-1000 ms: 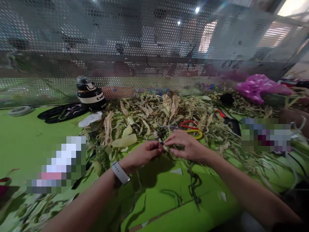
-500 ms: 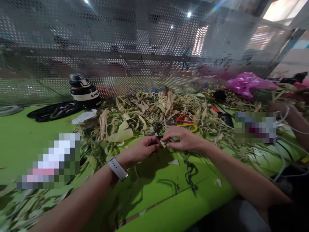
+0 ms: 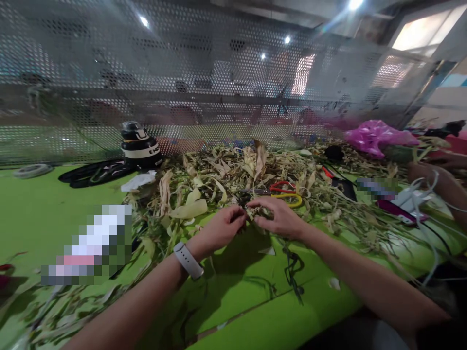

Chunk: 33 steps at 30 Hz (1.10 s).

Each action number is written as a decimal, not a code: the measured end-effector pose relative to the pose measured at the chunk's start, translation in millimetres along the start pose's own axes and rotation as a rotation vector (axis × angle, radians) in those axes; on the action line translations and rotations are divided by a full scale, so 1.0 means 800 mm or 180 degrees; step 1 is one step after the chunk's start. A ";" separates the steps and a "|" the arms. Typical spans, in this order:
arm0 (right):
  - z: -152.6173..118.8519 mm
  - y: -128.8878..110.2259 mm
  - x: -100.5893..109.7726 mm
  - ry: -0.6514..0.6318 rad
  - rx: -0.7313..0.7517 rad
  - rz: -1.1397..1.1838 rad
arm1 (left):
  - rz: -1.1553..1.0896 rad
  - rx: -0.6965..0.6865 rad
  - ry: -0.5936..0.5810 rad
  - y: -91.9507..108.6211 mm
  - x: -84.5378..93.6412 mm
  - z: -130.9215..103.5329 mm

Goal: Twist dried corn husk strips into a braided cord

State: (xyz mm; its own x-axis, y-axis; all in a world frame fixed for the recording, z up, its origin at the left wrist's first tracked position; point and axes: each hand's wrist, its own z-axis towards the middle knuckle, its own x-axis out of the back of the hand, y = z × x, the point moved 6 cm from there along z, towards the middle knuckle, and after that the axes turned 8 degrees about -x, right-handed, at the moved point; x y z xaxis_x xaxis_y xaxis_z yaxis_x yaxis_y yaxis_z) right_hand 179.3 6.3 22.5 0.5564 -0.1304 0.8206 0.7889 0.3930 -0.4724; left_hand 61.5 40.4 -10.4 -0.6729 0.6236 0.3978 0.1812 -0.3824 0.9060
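Observation:
My left hand point(image 3: 228, 223), with a pale watch band point(image 3: 188, 261) at its wrist, is closed, thumb against curled fingers; what it pinches is too small to make out. Just to its right, my right hand point(image 3: 279, 218) has thumb and forefinger apart around a gap where pale plant scraps point(image 3: 254, 213) show; I see nothing gripped in it. Directly beyond the hands lies a heap of dried husks and stems point(image 3: 226, 167). Scissors with red and yellow handles point(image 3: 292, 199) rest on its near side. Dark green strands point(image 3: 293, 267) lie on the green tabletop point(image 3: 248, 301) below my right hand.
A black bottle point(image 3: 140, 150) stands at the back left by a black strap point(image 3: 95, 172) and white tissue point(image 3: 138, 180). Behind rises a perforated metal screen point(image 3: 204, 87). At right are a pink plastic bag point(image 3: 377, 137), white cables point(image 3: 432, 233) and another person's arm point(image 3: 447, 187).
My right hand's thumb and forefinger have spread from a pinch at the pale scrap, and it has drawn slightly away from my left. The camera view has shifted a little.

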 end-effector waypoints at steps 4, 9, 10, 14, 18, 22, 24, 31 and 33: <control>0.003 0.010 0.001 -0.0427 -0.0551 0.0447 | -0.0019 0.0036 -0.0008 0.001 -0.004 -0.001; 0.003 0.010 -0.003 -0.0454 -0.0614 0.0484 | -0.0053 0.0079 0.0036 0.000 -0.008 -0.002; 0.003 0.010 -0.004 -0.0453 -0.0605 0.0455 | -0.0053 0.0085 0.0019 -0.001 -0.008 -0.002; 0.002 0.012 -0.005 -0.0451 -0.0600 0.0277 | -0.0025 0.0043 -0.0029 -0.004 -0.008 -0.002; 0.002 0.015 -0.006 -0.0516 -0.0643 0.0273 | -0.0197 0.0096 -0.0076 -0.006 -0.009 -0.003; 0.003 0.016 -0.007 -0.0603 -0.0659 0.0290 | -0.0372 0.0118 -0.0123 -0.006 -0.010 -0.004; 0.002 0.015 -0.005 -0.0644 -0.0662 0.0347 | -0.0439 0.0067 -0.0157 -0.006 -0.010 -0.005; 0.002 0.011 -0.003 -0.0710 -0.0623 0.0406 | -0.0722 0.0148 -0.0255 -0.004 -0.008 -0.005; 0.002 0.012 -0.005 -0.0679 -0.0565 0.0389 | -0.0752 0.0245 -0.0272 -0.003 -0.007 -0.006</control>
State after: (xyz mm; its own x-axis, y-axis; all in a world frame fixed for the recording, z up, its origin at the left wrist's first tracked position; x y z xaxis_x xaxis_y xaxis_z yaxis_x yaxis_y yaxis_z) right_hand 184.4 11.9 15.2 0.5973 0.1097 0.7945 0.7633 0.2264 -0.6051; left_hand 61.5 34.1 -15.4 -0.6405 0.7461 0.1818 0.0826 -0.1683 0.9823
